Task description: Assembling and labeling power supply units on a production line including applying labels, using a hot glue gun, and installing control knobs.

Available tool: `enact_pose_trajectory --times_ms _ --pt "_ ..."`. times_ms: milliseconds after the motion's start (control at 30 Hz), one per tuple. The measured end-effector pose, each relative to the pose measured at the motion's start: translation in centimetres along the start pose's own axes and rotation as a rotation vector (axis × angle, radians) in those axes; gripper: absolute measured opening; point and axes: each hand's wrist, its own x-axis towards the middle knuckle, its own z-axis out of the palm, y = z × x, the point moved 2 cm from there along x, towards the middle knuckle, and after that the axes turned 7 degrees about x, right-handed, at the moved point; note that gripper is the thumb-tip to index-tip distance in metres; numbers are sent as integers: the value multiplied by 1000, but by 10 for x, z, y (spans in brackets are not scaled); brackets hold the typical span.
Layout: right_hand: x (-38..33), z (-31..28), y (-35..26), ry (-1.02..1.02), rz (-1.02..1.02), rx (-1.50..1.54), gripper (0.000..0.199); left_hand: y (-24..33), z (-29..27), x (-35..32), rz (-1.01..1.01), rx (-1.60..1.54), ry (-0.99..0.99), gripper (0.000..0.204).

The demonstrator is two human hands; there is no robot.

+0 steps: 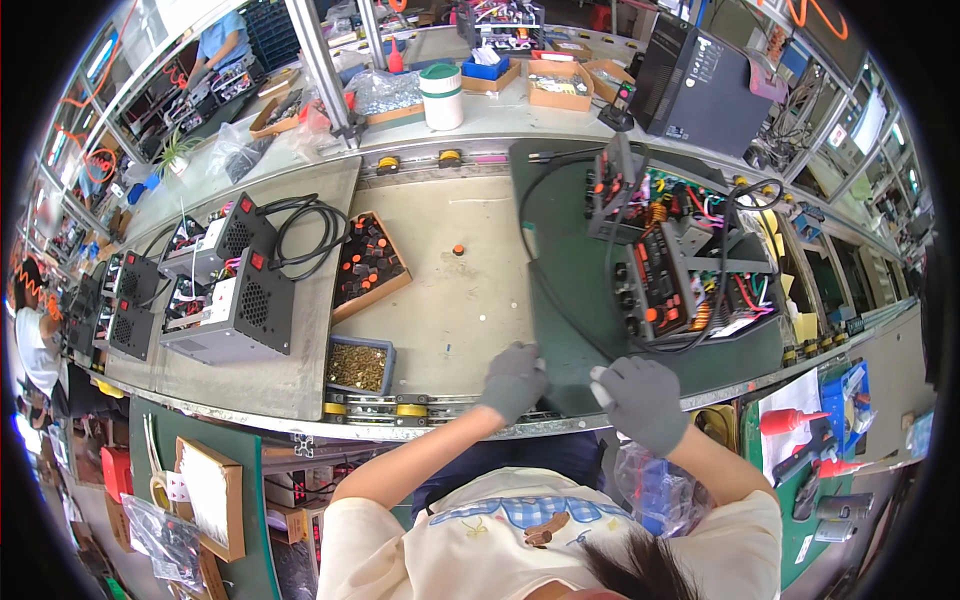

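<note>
My left hand (517, 382), in a grey glove, is at the left edge of a dark green board (560, 300), near its front corner, fingers curled. Over the board's front edge is my right hand (640, 402), gloved alike and closed, its fingertips toward the left hand. Whatever either hand grips, if anything, is hidden. On the board stand opened electronic units with orange knobs; the nearer unit (655, 285) shows a dark front panel, copper coil and coloured wires. A black cable (545, 270) loops down the board's left side toward my hands.
Left of the board, a carton (372, 265) holds black and orange knobs, beside a grey bin (360, 365) of brass-coloured small parts. One loose knob (458, 250) lies on the bench. Grey metal-cased units (235, 310) stand farther left. A white canister (441, 97) is behind.
</note>
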Motion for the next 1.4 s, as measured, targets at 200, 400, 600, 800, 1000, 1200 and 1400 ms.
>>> enact_pose_trajectory --times_ms 200,400,600,800,1000,1200,1400 --pt "11 73 68 -12 393 144 18 -4 0 42 376 -120 19 33" --pt "-44 75 188 144 535 80 31 -138 -116 23 -268 904 416 61" --pt "-121 44 351 45 851 -121 35 -247 -129 6 -593 777 143 32" --pt "-112 18 386 28 816 -466 29 -260 -127 33 -551 877 196 20" --pt "-5 46 213 226 345 208 27 -239 -156 28 -438 798 58 21" --pt "150 128 -4 -245 403 1236 16 -236 -141 18 -292 729 50 31" --pt "213 218 -57 -488 584 1557 18 -193 -115 15 13 830 17 29"
